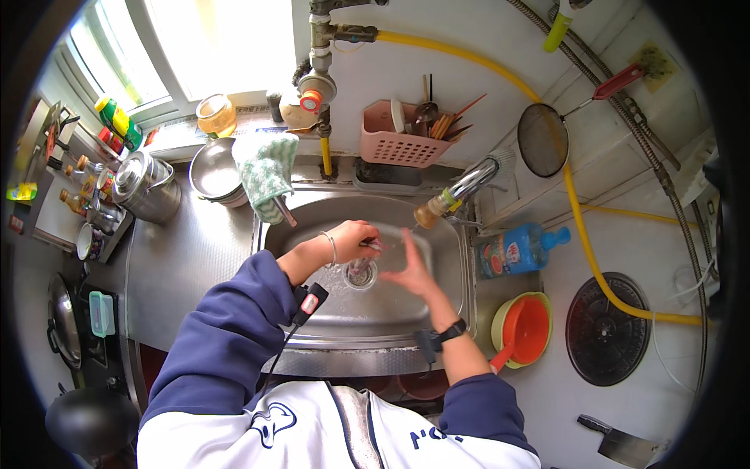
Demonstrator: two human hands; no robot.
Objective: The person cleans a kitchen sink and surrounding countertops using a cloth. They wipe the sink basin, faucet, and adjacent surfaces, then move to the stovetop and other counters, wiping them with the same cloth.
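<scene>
My left hand [351, 238] is closed on a small pinkish, wet-looking item [371, 245] above the steel sink [312, 297], just left of the drain [360, 277]; what exactly it is I cannot make out. My right hand [407, 266] holds nothing, its fingers apart, just right of the drain and below the faucet [461, 187]. A thin stream or drops appear under the faucet's wooden-coloured nozzle [426, 216]. A green-and-white cloth [262, 168] hangs at the sink's back left.
A steel counter [172, 289] with stacked pans [211, 170] and a pot [144, 187] is at left. At right stand a blue bottle [512, 252] and an orange strainer in a yellow bowl [527, 324]. A pink utensil basket [394, 148], hanging sieve [543, 139] and yellow hose [594, 270] line the wall.
</scene>
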